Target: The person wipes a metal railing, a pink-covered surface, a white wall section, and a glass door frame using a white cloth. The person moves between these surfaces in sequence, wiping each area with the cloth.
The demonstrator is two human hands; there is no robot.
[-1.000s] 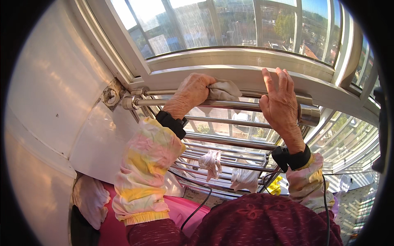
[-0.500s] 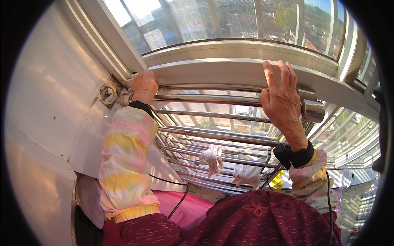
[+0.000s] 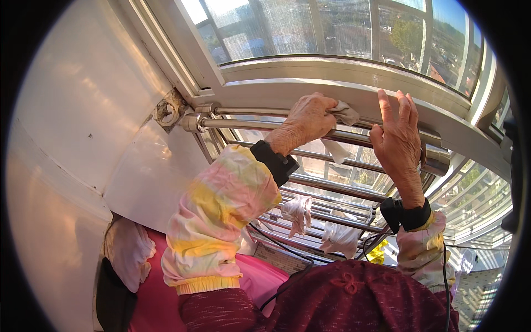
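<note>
My left hand [image 3: 308,123] is closed on a greyish-white cloth [image 3: 345,114]. It presses the cloth against the top bars of a shiny metal drying rack [image 3: 238,125]. Below the bars a pale piece of cloth hangs down, perhaps the same one. My right hand [image 3: 399,141] has its fingers stretched out and apart. Its fingertips lie over the white window frame [image 3: 459,113] and its palm is by the right part of the rack's top bars. No object shows in it.
Two light rags [image 3: 298,213] and a white cloth [image 3: 339,238] drape over lower bars. Something yellow [image 3: 377,252] lies beyond them at the right. A white wall panel with a round pipe hole [image 3: 166,114] borders the left. Dark cables run near my body.
My left hand has moved right along the bars, from the rack's left end to near its middle, and the cloth in it now shows. My right hand keeps its place.
</note>
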